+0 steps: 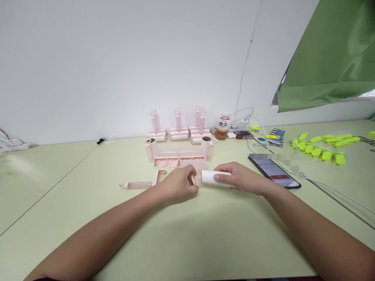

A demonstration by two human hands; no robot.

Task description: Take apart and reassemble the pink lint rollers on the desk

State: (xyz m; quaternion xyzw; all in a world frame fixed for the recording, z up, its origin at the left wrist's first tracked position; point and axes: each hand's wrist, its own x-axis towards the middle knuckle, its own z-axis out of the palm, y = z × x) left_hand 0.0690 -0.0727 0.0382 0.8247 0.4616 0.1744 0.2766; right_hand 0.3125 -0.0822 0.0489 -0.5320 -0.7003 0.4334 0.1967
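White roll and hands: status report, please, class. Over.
Right hand grips white roll. Left hand pinches small pink cap at the roll's end. Pink handle lies left, clear.

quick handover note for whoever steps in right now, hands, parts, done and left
Left hand: closed on a small pink end cap, held at the open end of the roll.
Right hand: gripping the white roll, lying sideways just above the table.
Parts: pink handle lies left of the hands; pink trays and two upright rolls just behind; finished pink rollers stand by the wall. Phone to the right.
Done: several rollers look assembled at the back.
Left: cap is not yet seated on the roll; handle not yet attached.
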